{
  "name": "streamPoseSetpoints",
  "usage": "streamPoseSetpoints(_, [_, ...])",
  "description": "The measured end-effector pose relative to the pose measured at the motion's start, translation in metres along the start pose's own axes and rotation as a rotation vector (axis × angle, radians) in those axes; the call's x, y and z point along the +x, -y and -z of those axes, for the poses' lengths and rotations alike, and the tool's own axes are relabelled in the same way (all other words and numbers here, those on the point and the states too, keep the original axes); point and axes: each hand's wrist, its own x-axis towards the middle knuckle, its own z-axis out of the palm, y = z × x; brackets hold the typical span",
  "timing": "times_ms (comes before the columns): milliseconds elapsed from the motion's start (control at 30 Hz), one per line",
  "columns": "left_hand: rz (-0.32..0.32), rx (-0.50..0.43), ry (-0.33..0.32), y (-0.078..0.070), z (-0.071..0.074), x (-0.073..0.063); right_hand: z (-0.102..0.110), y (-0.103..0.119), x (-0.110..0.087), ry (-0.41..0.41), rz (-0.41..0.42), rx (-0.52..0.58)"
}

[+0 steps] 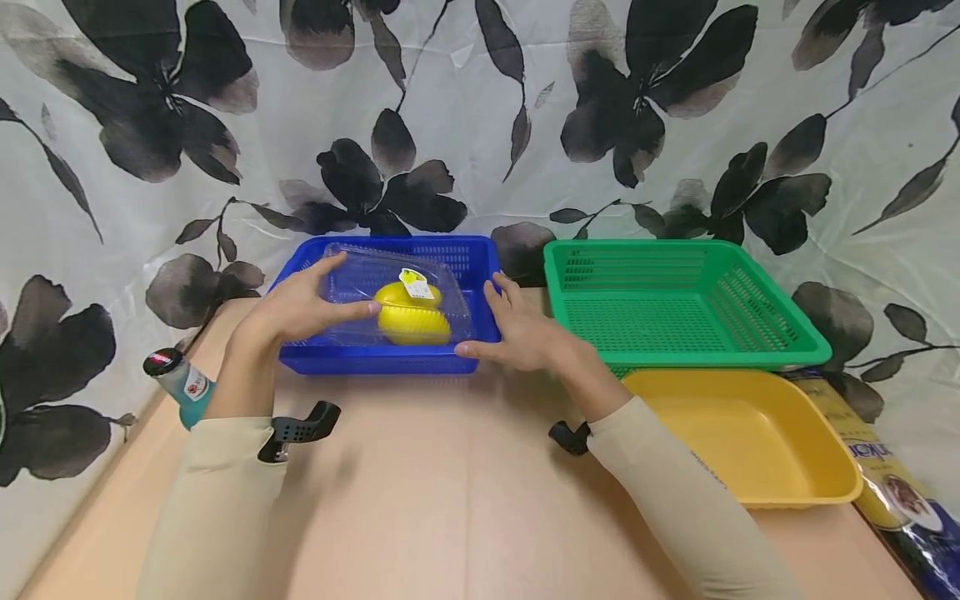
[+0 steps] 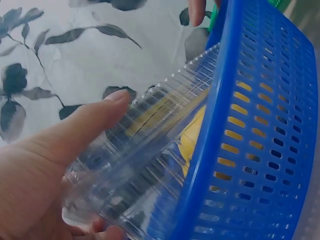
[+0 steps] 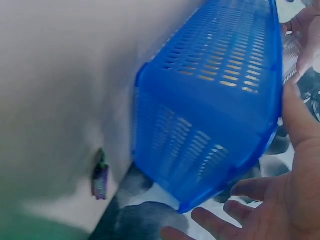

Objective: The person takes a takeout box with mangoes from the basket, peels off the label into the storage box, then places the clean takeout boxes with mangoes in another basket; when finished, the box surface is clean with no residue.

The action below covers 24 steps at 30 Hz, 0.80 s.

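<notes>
My left hand (image 1: 300, 304) grips the left end of a clear plastic container (image 1: 348, 283), thumb on one side and fingers curled on the other in the left wrist view. The container is tilted in the blue basket (image 1: 382, 360), partly above its rim. Through the plastic show rounded yellow things (image 1: 412, 325) under a white and yellow tag (image 1: 417, 285); I cannot tell whether they lie inside or beneath it. My right hand (image 1: 525, 329) is at the basket's right front corner, fingers spread, its thumb along the rim.
To the right stands a green basket (image 1: 780, 358), with a yellow tray (image 1: 750, 467) in front of it. A yellow and blue packet (image 1: 892, 492) lies along the right edge. On the left, a teal bottle (image 1: 183, 387) with a dark cap stands beside my left forearm.
</notes>
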Motion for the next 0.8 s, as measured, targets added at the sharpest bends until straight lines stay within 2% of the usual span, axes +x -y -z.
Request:
streamPoseSetpoints(167, [-0.021,0.049,-0.098,-0.008,0.005,-0.010,0.010,0.006,-0.010,-0.022,0.067,-0.090])
streamPoseSetpoints(333, [-0.033,0.104,-0.184,-0.016,0.012,-0.029,0.021,0.006,-0.026,-0.040,0.092,-0.130])
streamPoseSetpoints(467, [-0.081,0.103,-0.279,-0.022,0.014,-0.043,0.029,0.001,-0.039,-0.047,0.109,-0.149])
streamPoseSetpoints(667, [-0.143,-0.007,-0.383,-0.027,0.012,-0.055,0.038,-0.008,-0.056,-0.076,0.127,-0.154])
streamPoseSetpoints(800, [-0.192,-0.116,-0.398,-0.029,0.009,-0.059,0.043,-0.013,-0.068,-0.119,0.132,-0.136])
